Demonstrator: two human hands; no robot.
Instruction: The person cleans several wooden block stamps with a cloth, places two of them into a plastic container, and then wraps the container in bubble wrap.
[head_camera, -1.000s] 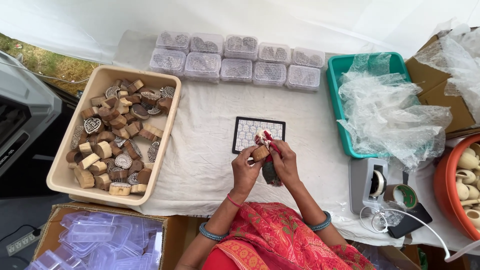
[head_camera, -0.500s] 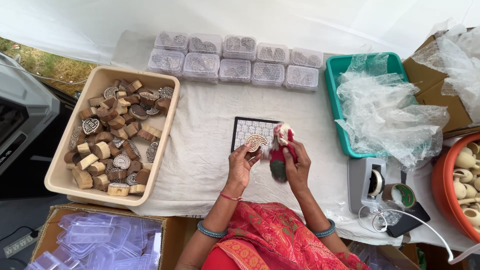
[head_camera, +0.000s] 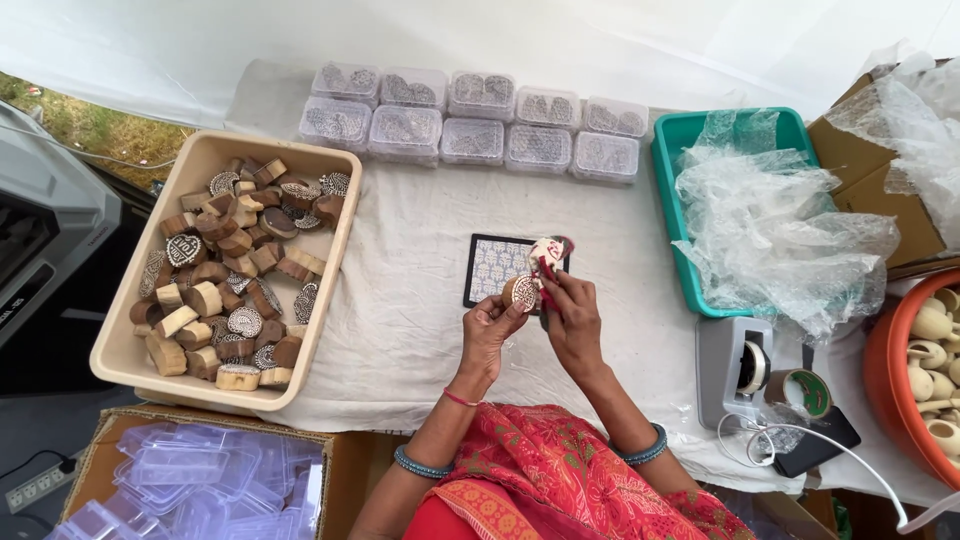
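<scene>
Holding a round stamp (head_camera: 521, 291) in its fingertips, the left hand (head_camera: 490, 325) is up over the white cloth (head_camera: 400, 300). The right hand (head_camera: 572, 320) pinches a rag (head_camera: 548, 255) (white and red) at the stamp's 1 o'clock. A tile (head_camera: 493, 268) lies just behind, at 11 o'clock.

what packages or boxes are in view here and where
Clear lidded boxes: two rows at the table's far edge, patterned contents.
Empty clear boxes: in a cardboard carton, bottom left.
Plastic bags: crumpled in the teal tray, right.
Cardboard box: far right, brown.
</scene>
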